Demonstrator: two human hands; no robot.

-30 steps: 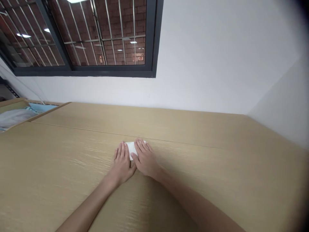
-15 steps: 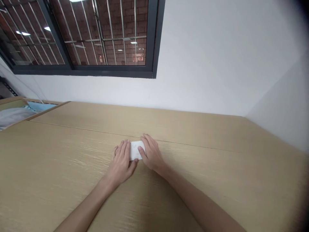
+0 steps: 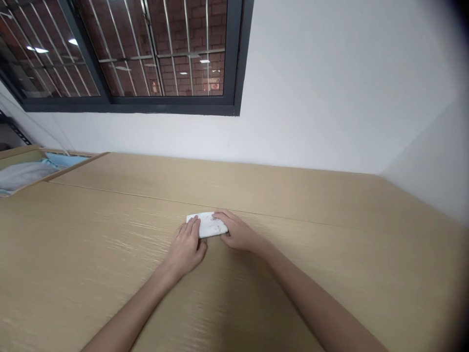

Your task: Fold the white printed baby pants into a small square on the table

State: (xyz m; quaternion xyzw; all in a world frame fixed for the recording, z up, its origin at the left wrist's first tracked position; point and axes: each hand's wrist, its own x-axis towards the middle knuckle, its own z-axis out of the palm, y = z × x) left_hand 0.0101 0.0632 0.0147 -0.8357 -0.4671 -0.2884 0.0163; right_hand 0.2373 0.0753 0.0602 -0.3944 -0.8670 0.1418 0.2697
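Between my two hands is a small, flat white packet (image 3: pixel 209 226) with faint dark and pinkish marks on its upper face. It looks like a tissue pack, though its exact kind is not clear. My left hand (image 3: pixel 186 247) grips its left side, fingers over the top and thumb by the near edge. On the right end, my right hand (image 3: pixel 238 231) is closed with fingers along the top and the thumb beneath. The packet is at the pale wood-coloured surface (image 3: pixel 139 234), just on the near side of a thin seam.
A wooden-edged compartment (image 3: pixel 78 168) at the left holds white and light blue fabric or bags (image 3: pixel 31 173). Behind the surface rises a white wall (image 3: pixel 311 88), with a dark-framed window (image 3: pixel 164 105) and metal bars at upper left.
More of the packet's marked face shows, and its left corner now sticks out past my left fingers. My right hand has shifted slightly right, its thumb moving from the top to underneath.
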